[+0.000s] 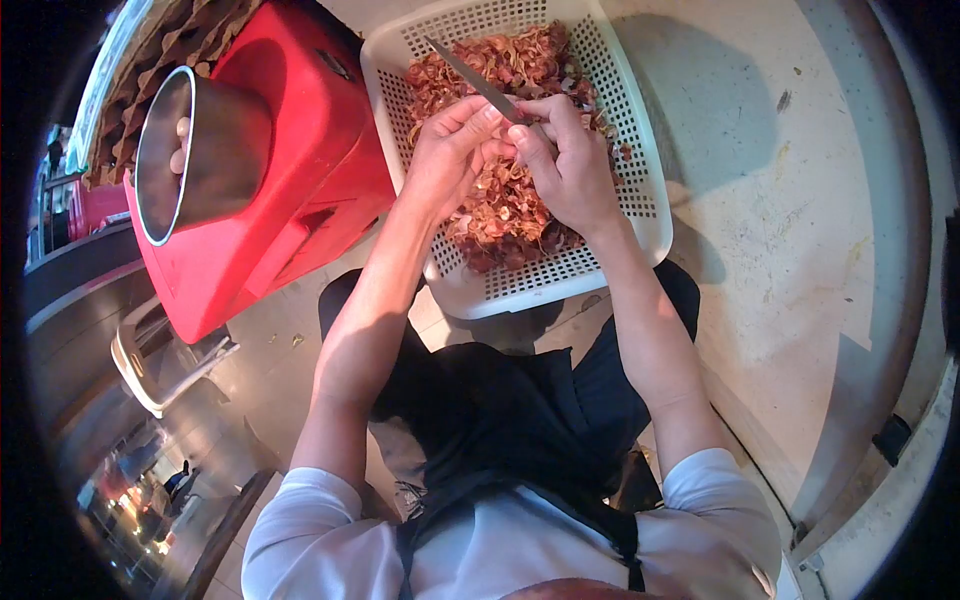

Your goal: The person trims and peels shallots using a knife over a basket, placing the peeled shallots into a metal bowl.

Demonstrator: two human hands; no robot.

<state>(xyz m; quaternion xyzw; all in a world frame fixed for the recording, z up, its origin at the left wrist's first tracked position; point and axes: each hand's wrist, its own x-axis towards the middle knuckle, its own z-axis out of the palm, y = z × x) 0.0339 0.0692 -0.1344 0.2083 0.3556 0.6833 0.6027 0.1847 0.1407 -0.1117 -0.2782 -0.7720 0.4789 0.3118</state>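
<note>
Over one perforated basket, your right fingers grip one knife, blade beside your bent left fingers, their hold unclear.

Bright centre; broad shadow upper right — black, fisheye-bent edges

One head-worn view from close above, forward and down over the apron to the basket

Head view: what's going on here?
A person's right hand grips a grey metal knife above a white perforated plastic basket of papery reddish-brown peelings. The left hand is close by the knife; anything it holds is hidden. A silver metal pot with small round pale pieces sits on a red plastic stand.
</note>
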